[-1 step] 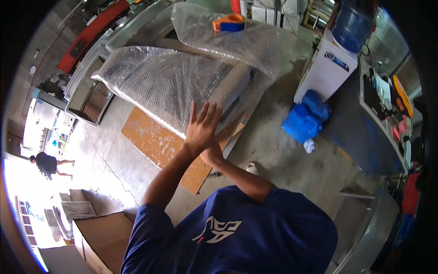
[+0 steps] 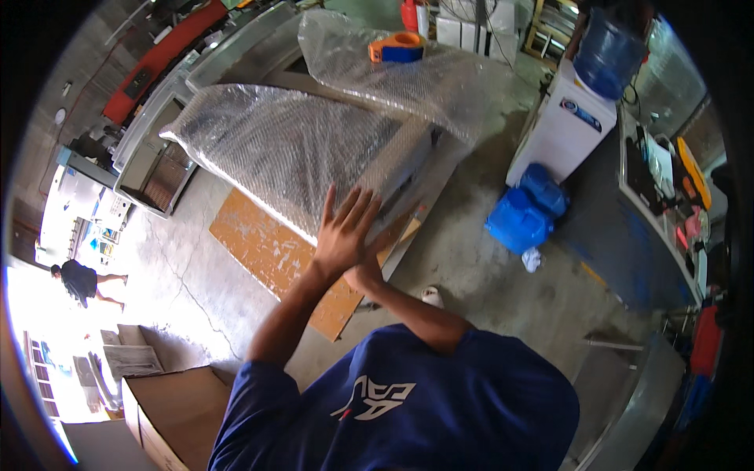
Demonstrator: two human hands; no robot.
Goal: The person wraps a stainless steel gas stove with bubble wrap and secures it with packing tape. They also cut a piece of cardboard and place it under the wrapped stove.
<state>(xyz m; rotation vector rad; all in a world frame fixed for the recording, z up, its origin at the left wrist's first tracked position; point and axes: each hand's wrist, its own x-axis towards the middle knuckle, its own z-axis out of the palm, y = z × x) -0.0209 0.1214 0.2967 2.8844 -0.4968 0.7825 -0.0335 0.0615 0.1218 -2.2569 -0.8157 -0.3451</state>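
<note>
A broad, flat-topped item wrapped in clear bubble wrap [image 2: 267, 133] lies in front of me, and what is inside cannot be made out. At its near corner, my left hand [image 2: 343, 235] is open, fingers spread over the wrap. My right hand [image 2: 363, 275] crosses close beside and partly under the left wrist; its fingers are mostly hidden. Below the wrapped item sits a worn brown board [image 2: 255, 239] with scuffed white patches. Farther back, an orange and blue tape dispenser [image 2: 397, 49] rests on a loose sheet of bubble wrap [image 2: 338, 43].
On the right stand a white water dispenser [image 2: 561, 125], blue plastic jugs [image 2: 518, 220] and a cluttered desk [image 2: 620, 216]. A cardboard box [image 2: 177, 416] is at lower left. Glass-fronted cabinets [image 2: 157, 177] stand at left; a person [image 2: 82, 282] is farther off.
The whole view has shifted slightly, so the scene sits a little lower. My hands have barely moved against the wrapped item, staying at its near corner.
</note>
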